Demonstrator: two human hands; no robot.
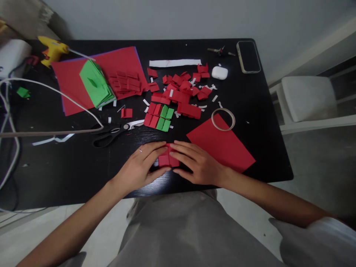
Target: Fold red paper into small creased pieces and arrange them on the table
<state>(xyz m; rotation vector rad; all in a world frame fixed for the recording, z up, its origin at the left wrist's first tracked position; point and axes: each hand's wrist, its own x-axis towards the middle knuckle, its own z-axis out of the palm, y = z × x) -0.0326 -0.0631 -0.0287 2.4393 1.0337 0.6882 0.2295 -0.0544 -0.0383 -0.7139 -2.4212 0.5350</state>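
Between my two hands a red folded paper square [169, 157], creased into several panels, lies on the black table. My left hand [143, 163], with a ring on one finger, curls its fingers and thumb along the square's left side. From the right, my right hand [197, 163] grips the other side, fingertips on the top edge and thumb by the lower edge. Just beyond them is a similar folded piece in red and green [159, 117]. A sheet of red paper [222, 146] lies close to my right hand, partly under the forearm.
Black-handled scissors [111, 133] lie left of the folded pieces. Red paper pieces [182, 92] are heaped behind, with a tape roll [223, 119], earbud case [219, 72] and phone [248, 56] rightward. A green stack [97, 83], yellow glue gun [52, 50] and white cable [55, 87] occupy the left.
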